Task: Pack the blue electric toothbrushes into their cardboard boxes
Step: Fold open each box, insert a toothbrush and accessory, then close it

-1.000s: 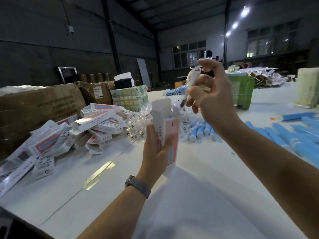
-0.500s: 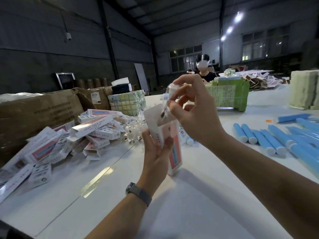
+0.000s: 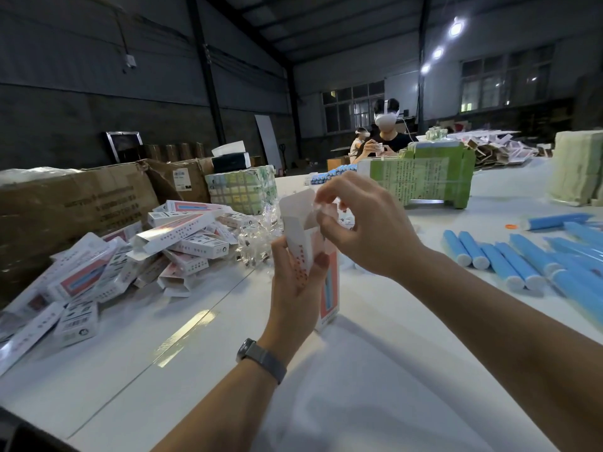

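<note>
Holding a small clear-wrapped piece (image 3: 321, 203) in a tight right hand (image 3: 365, 230) grip, the person is now pushing it lower, into the open box (image 3: 301, 223) the left hand (image 3: 295, 282) is gripping.

Two hands work: the left hand (image 3: 295, 282) and right hand (image 3: 365, 230). One open box (image 3: 328, 282) is held. Two people (image 3: 386, 138) sit beyond.

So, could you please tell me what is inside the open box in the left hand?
The interior is hidden: only the box's raised white flap and outer walls show. The right hand pinches a small clear-wrapped piece at the mouth. The left hand grips the box upright.
</note>
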